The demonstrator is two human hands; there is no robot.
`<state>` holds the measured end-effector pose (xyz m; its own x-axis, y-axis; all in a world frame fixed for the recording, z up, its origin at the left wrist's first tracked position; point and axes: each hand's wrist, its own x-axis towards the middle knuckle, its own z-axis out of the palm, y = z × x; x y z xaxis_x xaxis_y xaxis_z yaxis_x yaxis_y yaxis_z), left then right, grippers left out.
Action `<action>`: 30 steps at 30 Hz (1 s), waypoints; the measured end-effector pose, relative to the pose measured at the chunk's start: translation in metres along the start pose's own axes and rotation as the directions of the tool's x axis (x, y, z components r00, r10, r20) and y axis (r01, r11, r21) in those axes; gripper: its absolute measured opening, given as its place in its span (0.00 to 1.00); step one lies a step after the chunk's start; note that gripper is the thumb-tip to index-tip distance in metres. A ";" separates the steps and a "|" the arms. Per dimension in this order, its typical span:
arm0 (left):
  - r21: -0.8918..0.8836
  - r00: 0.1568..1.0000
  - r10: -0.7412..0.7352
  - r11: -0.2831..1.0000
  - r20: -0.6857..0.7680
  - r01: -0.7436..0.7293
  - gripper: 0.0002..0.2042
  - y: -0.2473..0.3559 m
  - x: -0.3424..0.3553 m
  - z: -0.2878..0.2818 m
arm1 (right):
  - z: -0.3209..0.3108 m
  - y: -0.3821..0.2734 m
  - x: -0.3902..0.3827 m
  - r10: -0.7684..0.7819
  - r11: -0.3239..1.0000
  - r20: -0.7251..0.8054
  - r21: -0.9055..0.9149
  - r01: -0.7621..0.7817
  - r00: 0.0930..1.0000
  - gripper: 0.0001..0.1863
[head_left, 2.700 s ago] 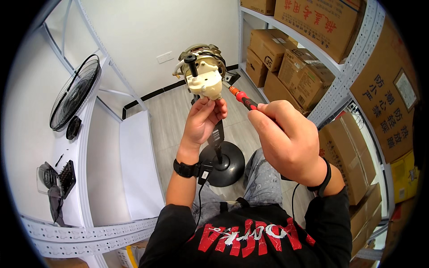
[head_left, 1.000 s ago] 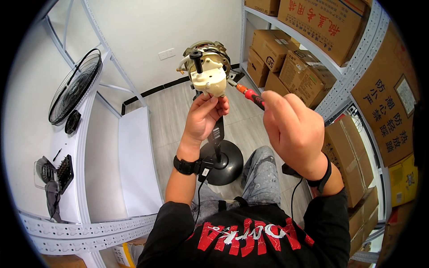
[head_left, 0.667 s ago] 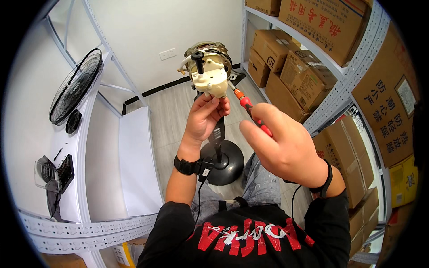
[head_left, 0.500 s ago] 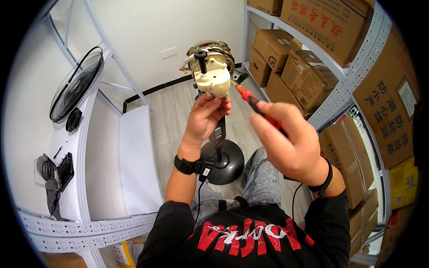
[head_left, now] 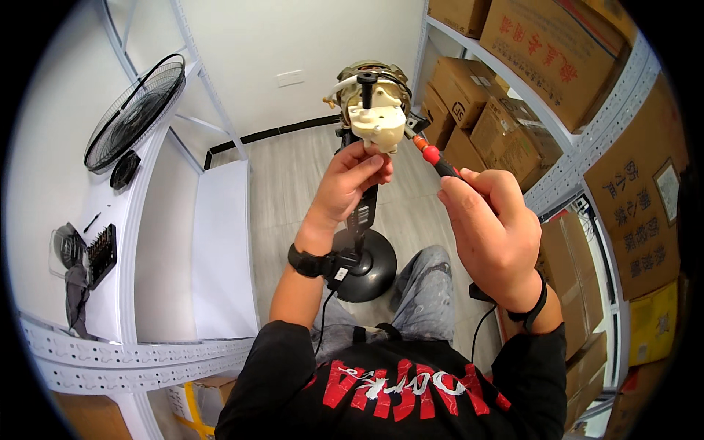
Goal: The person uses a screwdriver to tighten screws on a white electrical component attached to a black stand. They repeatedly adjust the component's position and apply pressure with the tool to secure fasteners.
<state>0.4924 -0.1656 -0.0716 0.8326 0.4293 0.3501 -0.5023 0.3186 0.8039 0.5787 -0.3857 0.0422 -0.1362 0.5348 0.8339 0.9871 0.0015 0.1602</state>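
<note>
A fan motor [head_left: 400, 82] with a cream plastic gearbox housing [head_left: 379, 126] sits on top of a dark fan stand, whose round black base [head_left: 370, 268] rests on the floor. A black knob [head_left: 367, 92] sticks up from the housing. My left hand [head_left: 348, 182] is closed on the housing's lower edge, thumb and fingers pinching it from below. In my right hand [head_left: 495, 231] is a red and black screwdriver [head_left: 434, 155], slanting up and left. Its tip is at the right side of the housing; whether it sits in a screw I cannot make out.
On the left shelf [head_left: 128, 293] lie a round fan grille [head_left: 139, 110], a small black round part [head_left: 125, 170], and a screwdriver bit case [head_left: 102, 257]. Cardboard boxes [head_left: 513, 136] fill the right rack. A black cable [head_left: 320, 323] hangs by my left forearm.
The view has shifted, so the motor appears farther right. My right hand has turned about the screwdriver handle, with the tip still beside the housing. My left hand keeps its grip.
</note>
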 end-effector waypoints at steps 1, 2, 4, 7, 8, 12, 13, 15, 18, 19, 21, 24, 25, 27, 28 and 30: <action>0.081 1.000 -0.009 0.997 -0.015 0.011 0.08 0.006 -0.003 -0.002 | -0.001 0.000 0.000 0.013 1.000 0.005 -0.003 -0.013 1.000 0.16; 0.168 0.995 0.073 0.984 -0.066 -0.061 0.09 0.014 -0.006 -0.013 | -0.004 -0.002 0.002 0.017 1.000 0.006 -0.001 -0.017 1.000 0.16; 0.343 0.958 0.240 0.923 -0.159 -0.175 0.11 0.026 -0.008 -0.041 | -0.005 -0.009 0.006 0.046 0.998 0.021 0.032 -0.047 0.999 0.15; 0.613 0.771 0.592 0.706 -0.236 -0.355 0.12 0.059 0.003 -0.024 | -0.002 -0.010 0.006 0.036 0.998 -0.043 0.059 -0.033 0.998 0.14; 0.649 0.769 0.611 0.665 -0.187 -0.370 0.12 0.066 0.008 -0.024 | -0.002 -0.013 0.006 0.039 0.998 -0.037 0.050 -0.037 0.999 0.12; 0.721 0.822 0.568 0.582 -0.030 -0.376 0.11 0.086 0.016 -0.020 | -0.001 -0.017 0.004 0.089 0.996 -0.037 0.022 -0.088 0.995 0.11; 0.725 0.848 0.530 0.585 0.000 -0.365 0.10 0.088 0.017 -0.019 | -0.002 -0.018 0.004 0.103 0.995 -0.027 0.020 -0.103 0.994 0.11; 0.704 0.849 0.528 0.615 -0.032 -0.356 0.07 0.088 0.017 -0.019 | -0.001 -0.021 0.002 0.135 0.991 -0.011 0.023 -0.135 0.991 0.11; 0.645 0.855 0.516 0.671 -0.050 -0.367 0.06 0.083 0.016 -0.021 | 0.004 -0.020 0.002 0.121 0.992 -0.026 0.039 -0.119 0.992 0.11; 0.626 0.854 0.518 0.680 -0.042 -0.382 0.05 0.082 0.016 -0.022 | 0.003 -0.019 0.002 0.138 0.990 -0.001 0.028 -0.138 0.990 0.12; 0.661 0.845 0.535 0.642 -0.021 -0.390 0.05 0.082 0.012 -0.024 | 0.002 -0.021 0.001 0.170 0.985 0.052 0.019 -0.171 0.984 0.13; 0.764 0.832 0.553 0.522 0.036 -0.380 0.05 0.085 0.006 -0.022 | -0.005 -0.027 0.005 0.206 0.976 0.130 0.040 -0.212 0.970 0.14; 0.778 0.834 0.550 0.502 0.049 -0.377 0.05 0.086 0.005 -0.021 | -0.005 -0.028 0.005 0.205 0.976 0.138 0.047 -0.213 0.969 0.14; 0.790 0.832 0.550 0.481 0.066 -0.381 0.06 0.084 0.003 -0.020 | -0.005 -0.028 0.002 0.205 0.975 0.165 0.055 -0.216 0.965 0.13; 0.789 0.828 0.556 0.475 0.072 -0.388 0.06 0.084 0.003 -0.018 | -0.004 -0.026 -0.001 0.176 0.982 0.148 0.047 -0.185 0.973 0.13; 0.788 0.821 0.567 0.471 0.074 -0.397 0.06 0.082 0.002 -0.019 | -0.001 -0.018 -0.004 0.112 0.992 0.108 0.038 -0.117 0.988 0.13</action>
<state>0.4489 -0.1227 -0.0138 0.4159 0.4699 0.7786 -0.3832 -0.6859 0.6186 0.5611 -0.3886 0.0360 -0.0148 0.6200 0.7844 0.9987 -0.0290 0.0417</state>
